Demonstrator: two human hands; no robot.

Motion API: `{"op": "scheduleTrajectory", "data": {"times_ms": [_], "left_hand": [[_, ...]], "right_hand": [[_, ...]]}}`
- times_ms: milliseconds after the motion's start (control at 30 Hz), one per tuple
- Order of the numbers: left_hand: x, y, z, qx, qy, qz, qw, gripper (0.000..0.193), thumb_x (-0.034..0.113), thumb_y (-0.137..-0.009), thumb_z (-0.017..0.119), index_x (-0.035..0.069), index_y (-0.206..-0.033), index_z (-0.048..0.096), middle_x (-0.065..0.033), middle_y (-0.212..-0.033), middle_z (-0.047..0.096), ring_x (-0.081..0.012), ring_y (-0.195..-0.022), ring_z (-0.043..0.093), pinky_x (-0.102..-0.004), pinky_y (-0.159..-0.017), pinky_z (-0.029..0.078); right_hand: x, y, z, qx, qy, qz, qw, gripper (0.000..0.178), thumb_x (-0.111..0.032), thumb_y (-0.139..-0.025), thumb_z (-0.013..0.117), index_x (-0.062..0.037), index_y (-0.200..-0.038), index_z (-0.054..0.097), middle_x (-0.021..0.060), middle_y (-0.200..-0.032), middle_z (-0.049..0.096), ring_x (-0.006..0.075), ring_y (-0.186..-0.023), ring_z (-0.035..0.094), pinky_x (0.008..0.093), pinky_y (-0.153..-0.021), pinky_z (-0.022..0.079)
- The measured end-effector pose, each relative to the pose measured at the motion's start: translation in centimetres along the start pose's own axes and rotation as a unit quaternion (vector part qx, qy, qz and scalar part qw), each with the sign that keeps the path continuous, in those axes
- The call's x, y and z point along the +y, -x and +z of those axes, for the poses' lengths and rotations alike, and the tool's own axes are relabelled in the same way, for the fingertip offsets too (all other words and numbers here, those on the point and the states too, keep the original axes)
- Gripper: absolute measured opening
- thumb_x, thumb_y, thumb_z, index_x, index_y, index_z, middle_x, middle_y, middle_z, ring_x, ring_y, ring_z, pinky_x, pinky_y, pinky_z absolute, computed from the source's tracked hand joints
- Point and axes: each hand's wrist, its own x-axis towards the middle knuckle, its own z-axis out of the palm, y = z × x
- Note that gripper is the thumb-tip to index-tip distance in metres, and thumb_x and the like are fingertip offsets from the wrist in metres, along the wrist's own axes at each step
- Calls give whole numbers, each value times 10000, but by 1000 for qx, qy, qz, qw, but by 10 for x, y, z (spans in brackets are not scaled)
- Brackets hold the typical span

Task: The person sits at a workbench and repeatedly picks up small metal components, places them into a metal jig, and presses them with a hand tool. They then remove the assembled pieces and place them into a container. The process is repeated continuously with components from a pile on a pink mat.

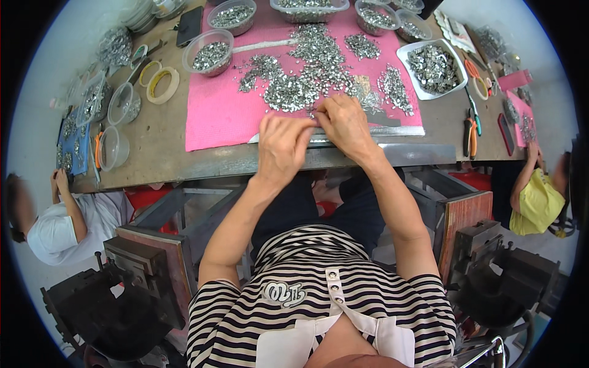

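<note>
Well, in the head view, the only writing I noticed was a white, letter-shaped patch (pixel 283 294) on the person's striped shirt (pixel 380 294). The left hand (pixel 282 144) and the right hand (pixel 345 126) came close together at their fingertips, each with thumb and fingers pinched; whether anything was clamped between them I couldn't tell. Just beyond lay small silvery pieces (pixel 316 52), glinting, in one broad heap with smaller clusters around it. They were spread over a bright pink mat (pixel 215 116) on a worn brown workbench (pixel 153 141). Clear tubs (pixel 190 61) and a white bowl (pixel 432 96) held more such bits, with a tape roll (pixel 151 89) to the left and orange-handled pliers (pixel 467 138) to the right. Two co-workers flanked the bench, a person in white (pixel 86 221) at left, another in yellow (pixel 532 205) at right.
</note>
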Motion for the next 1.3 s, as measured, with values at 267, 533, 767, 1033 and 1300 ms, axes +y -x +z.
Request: {"op": "scheduleTrajectory", "data": {"times_ms": [267,533,767,1033,1300], "left_hand": [[-31,-35,9,-95,-70,60,991,78,180,-894,756,139,-959,771,-23,-870,638,-232,-892,595,-434,-967,368],[-30,-40,6,-84,-30,90,992,62,120,-900,723,86,-949,708,-46,-862,623,-254,-909,592,-430,-938,382],[-36,-30,-2,-95,-91,81,988,61,110,-895,736,81,-941,709,-57,-885,635,-260,-910,599,-433,-917,391],[-33,-24,0,-70,-105,49,991,77,139,-880,760,83,-903,712,-47,-885,641,-258,-905,599,-436,-910,393],[-32,-23,1,-70,-39,28,996,53,93,-914,703,76,-955,675,-61,-888,640,-271,-900,602,-415,-868,398]], "right_hand": [[-7,28,-46,-54,-128,18,990,103,-15,-902,690,-9,-973,615,147,-907,620,355,-870,616,449,-780,470],[-10,38,-48,-50,-82,-43,995,119,9,-900,683,-10,-976,594,132,-916,590,341,-862,598,433,-777,460],[-16,35,-48,-76,73,-140,985,101,-71,-828,627,-33,-908,580,114,-887,535,280,-861,572,402,-793,460],[-25,35,-49,-83,128,-181,971,115,-72,-796,626,-28,-897,591,120,-918,554,278,-892,581,403,-849,476],[-13,29,-53,-100,38,-181,978,103,-74,-817,637,-22,-906,629,122,-890,570,300,-890,598,425,-881,478]]}}
